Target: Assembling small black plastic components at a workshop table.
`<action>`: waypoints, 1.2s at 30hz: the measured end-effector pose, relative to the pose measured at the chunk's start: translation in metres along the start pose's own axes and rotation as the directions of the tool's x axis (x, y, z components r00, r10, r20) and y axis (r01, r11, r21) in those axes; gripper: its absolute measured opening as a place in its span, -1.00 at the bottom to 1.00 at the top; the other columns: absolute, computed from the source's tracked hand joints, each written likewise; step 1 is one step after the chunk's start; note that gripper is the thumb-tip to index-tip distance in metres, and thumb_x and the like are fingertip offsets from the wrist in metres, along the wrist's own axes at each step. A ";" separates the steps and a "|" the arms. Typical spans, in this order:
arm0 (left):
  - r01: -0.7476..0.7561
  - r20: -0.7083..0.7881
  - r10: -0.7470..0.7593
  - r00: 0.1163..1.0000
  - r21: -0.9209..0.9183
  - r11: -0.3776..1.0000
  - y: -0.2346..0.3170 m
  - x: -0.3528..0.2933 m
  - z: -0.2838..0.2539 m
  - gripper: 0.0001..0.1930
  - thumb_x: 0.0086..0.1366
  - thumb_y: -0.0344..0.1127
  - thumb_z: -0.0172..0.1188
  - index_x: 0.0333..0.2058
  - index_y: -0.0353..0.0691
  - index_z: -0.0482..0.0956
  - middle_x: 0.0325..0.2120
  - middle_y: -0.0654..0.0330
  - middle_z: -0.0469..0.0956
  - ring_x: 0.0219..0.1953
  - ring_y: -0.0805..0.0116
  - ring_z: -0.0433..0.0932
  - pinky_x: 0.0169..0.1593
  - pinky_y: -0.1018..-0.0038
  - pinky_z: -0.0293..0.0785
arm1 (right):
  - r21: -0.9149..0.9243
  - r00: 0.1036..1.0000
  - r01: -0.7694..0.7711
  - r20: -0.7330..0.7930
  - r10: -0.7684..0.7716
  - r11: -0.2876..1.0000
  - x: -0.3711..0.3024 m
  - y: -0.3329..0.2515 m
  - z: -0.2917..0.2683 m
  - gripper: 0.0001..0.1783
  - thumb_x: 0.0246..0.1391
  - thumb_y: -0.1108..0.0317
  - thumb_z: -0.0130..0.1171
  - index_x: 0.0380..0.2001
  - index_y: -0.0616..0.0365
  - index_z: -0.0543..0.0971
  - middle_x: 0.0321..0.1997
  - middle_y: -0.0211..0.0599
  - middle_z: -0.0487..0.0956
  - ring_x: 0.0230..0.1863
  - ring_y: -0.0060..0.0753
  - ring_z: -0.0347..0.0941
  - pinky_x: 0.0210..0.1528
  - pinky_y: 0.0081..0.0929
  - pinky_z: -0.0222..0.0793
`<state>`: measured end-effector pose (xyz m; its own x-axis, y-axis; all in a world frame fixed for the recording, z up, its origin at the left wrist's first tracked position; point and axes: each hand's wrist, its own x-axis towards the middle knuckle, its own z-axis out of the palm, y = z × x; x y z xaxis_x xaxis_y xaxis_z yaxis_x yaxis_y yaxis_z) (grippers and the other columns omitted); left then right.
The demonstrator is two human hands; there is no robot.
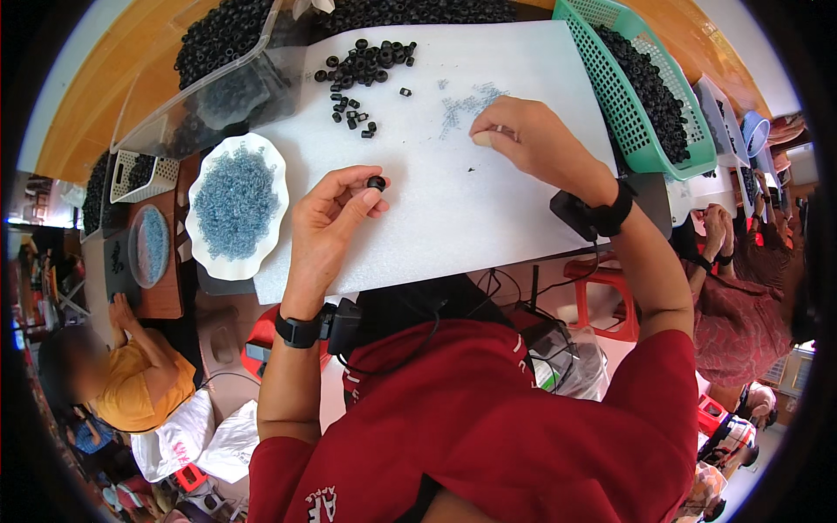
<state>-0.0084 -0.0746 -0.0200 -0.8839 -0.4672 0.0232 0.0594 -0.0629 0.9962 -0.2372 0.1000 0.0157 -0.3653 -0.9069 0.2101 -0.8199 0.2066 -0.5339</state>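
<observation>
My left hand is closed on a small black plastic piece, rounded with a hole in its end, held between thumb and fingers over the white sheet. My right hand is in a pinch, its fingertips just beside a loose scatter of tiny pale blue springs. Whatever sits between those fingertips is too small to see. Beyond my left hand lies a loose group of black plastic pieces. To the left, a white scalloped dish holds a heap of the same bluish springs.
A clear bin of black pieces stands at the far left, and a green basket of them at the far right. More black parts lie along the far edge. Another person sits left; others work at right.
</observation>
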 end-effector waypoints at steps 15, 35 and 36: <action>-0.024 0.013 0.024 1.000 -0.027 0.999 0.003 -0.001 -0.001 -0.74 0.30 -0.46 0.15 -0.04 -0.36 0.52 -0.23 0.15 0.60 -0.29 0.48 0.56 -0.18 0.58 0.48 | -0.415 0.961 0.271 0.161 -0.223 0.868 0.033 -0.010 0.025 -0.90 0.01 0.42 0.18 -0.38 0.17 0.62 -0.33 -0.25 0.54 -0.42 -0.21 0.51 -0.36 -0.37 0.43; -0.018 -0.012 0.016 1.000 -0.224 0.974 0.001 0.001 -0.011 -0.77 0.28 -0.45 0.19 -0.10 -0.38 0.52 -0.27 0.10 0.61 -0.33 0.46 0.59 -0.24 0.58 0.53 | 0.722 0.979 -0.204 0.155 0.132 0.661 0.026 -0.087 0.057 -0.76 0.18 0.35 0.16 -0.14 0.26 0.55 -0.40 -0.47 0.53 -0.40 -0.71 0.35 -0.35 -0.71 0.30; -0.016 -0.011 0.014 1.000 -0.230 0.973 0.001 0.000 -0.011 -0.77 0.28 -0.45 0.19 -0.10 -0.38 0.51 -0.28 0.10 0.61 -0.33 0.46 0.59 -0.24 0.58 0.53 | 0.721 0.979 -0.203 0.159 0.127 0.663 0.026 -0.087 0.058 -0.76 0.18 0.35 0.16 -0.14 0.26 0.55 -0.40 -0.47 0.53 -0.40 -0.71 0.35 -0.35 -0.71 0.30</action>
<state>-0.0035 -0.0848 -0.0197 -0.8779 -0.4775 0.0361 0.1786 -0.2565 0.9499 -0.1496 0.0369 0.0203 -0.3920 -0.9200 0.0075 -0.1514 0.0565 -0.9869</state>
